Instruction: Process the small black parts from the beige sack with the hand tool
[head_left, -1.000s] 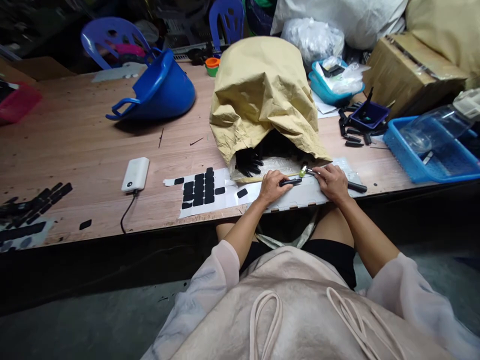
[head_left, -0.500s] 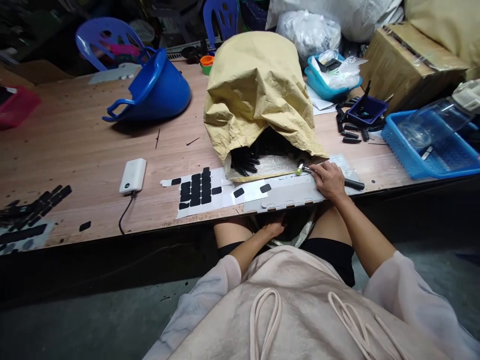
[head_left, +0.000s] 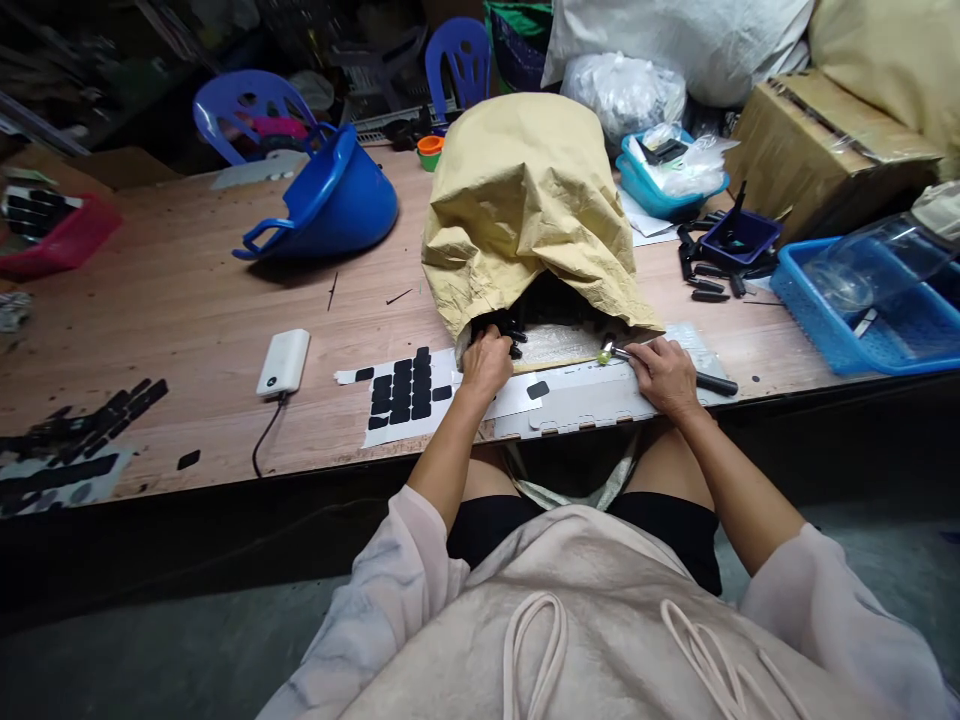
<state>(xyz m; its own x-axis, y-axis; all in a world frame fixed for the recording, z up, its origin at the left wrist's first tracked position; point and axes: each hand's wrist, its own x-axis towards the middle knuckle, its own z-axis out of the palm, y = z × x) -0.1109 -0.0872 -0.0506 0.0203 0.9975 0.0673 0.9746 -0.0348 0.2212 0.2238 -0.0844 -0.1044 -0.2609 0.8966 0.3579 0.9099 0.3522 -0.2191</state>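
Observation:
At the mouth of a tan paper sack (head_left: pixel 525 190), my left hand (head_left: pixel 487 362) has its fingers curled down among slim black plastic pieces (head_left: pixel 517 340). The fingertips are hidden, so what they grip is unclear. My right hand (head_left: pixel 664 378) is closed around a small hammer (head_left: pixel 716 384) lying along the table edge. The hammer's head, with a yellow-green face, points left, and its black grip sticks out to the right. Under both hands lie white sheets; one sheet (head_left: pixel 382 432) carries rows of black rounded stickers (head_left: pixel 402 388). A single black sticker (head_left: pixel 538 390) lies between my hands.
A white power bank (head_left: pixel 283 362) with a cable stands left on the wooden table (head_left: pixel 187 330). Behind it, a blue tub (head_left: pixel 337 200) lies tilted. At right are a blue basket (head_left: pixel 817 320), a purple tray (head_left: pixel 739 240), loose black pieces (head_left: pixel 706 285) and a cardboard box (head_left: pixel 802 150).
My left hand has come up from my lap to the black pieces at the sack's mouth. My right hand keeps its hold on the hammer. The view has shifted slightly.

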